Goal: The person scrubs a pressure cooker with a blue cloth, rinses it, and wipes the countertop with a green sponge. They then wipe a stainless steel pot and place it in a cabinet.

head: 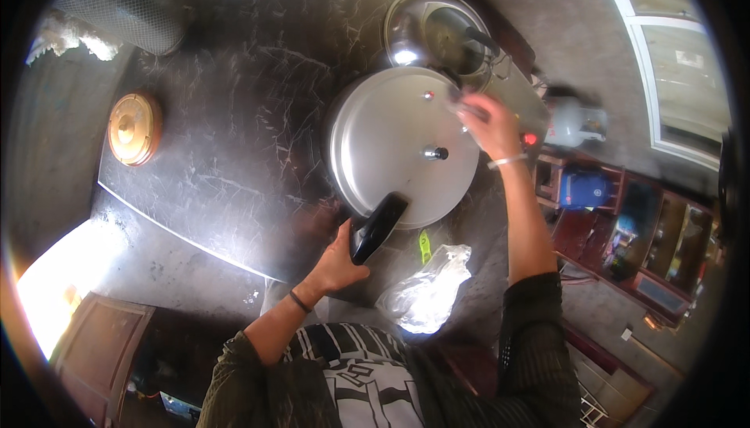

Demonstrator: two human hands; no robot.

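A large silver pressure cooker (387,129) with a shiny metal lid stands on the dark marbled table before me. My left hand (337,261) grips its black handle (381,229) at the near side. Over the lid's far right edge, my right hand (489,123) is blurred, its fingers closed on a small dark object (477,111); what this is, I cannot tell. A black-topped pressure weight (436,153) sits mid-lid, and a small red-centred valve (429,96) is farther up.
Behind the cooker is a metal pan (404,29) with a dark handle, near a gas stove (521,91). A crumpled clear plastic bag (430,293) and a green strip (425,246) lie nearby. A round lidded container (133,128) stands left; a mesh-covered cylinder (126,9) lies beyond it.
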